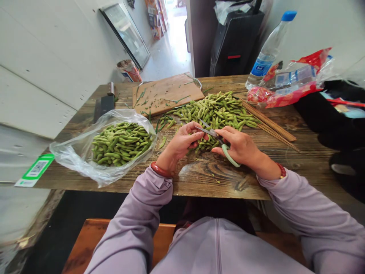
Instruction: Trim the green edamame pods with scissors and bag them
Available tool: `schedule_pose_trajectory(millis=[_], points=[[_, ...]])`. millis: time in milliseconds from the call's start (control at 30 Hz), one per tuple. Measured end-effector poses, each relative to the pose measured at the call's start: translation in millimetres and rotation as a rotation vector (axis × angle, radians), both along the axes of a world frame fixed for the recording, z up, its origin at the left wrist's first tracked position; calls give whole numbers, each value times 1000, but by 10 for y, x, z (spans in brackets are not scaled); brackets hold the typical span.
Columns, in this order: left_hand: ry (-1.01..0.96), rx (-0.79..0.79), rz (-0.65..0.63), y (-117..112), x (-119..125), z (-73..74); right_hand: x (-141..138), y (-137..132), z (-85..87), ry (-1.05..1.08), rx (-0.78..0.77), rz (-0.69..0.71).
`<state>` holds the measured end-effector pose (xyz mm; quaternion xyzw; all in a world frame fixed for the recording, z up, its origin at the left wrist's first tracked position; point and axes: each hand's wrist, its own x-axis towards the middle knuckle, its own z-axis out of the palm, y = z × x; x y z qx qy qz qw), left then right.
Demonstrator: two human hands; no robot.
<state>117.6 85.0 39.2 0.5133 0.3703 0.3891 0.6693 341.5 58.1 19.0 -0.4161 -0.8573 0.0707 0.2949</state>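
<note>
Green pods point(219, 108) lie heaped on the far side of my left hand point(185, 139), whose hold I can't tell and which parted scissors point(220, 139) my right hand point(238, 147) grips could nick by slipping.

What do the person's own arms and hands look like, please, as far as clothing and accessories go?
Both arms wear long, creased, pale mauve sleeves. The left hand and right hand are ungloved. A smooth reddish-brown bangle circles the left wrist, and a red beaded bracelet the right.
</note>
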Motion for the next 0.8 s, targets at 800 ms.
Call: schedule_pose_trajectory(millis=[800], points=[[26, 29, 56, 23, -8, -34, -30, 5, -22, -126, -29, -50]])
